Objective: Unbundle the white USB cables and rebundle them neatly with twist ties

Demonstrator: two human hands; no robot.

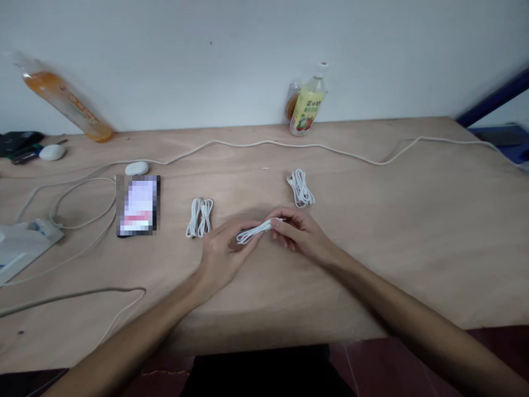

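A folded white cable point(254, 231) lies between both my hands above the wooden table point(372, 264). My left hand point(225, 253) grips its looped end with fingers closed. My right hand point(300, 231) pinches the other end, where the plug shows. A coiled white cable bundle point(199, 217) lies just left of my left hand. Another coiled bundle point(301, 188) sits behind my right hand.
A phone point(138, 205) lies at left beside a white charger point(136, 168), with long white cords point(322, 146) trailing across the table. A yellow drink bottle point(308, 102) stands at the wall, an orange bottle point(66, 99) leans at far left, and a power strip point(28, 234) sits at the left edge.
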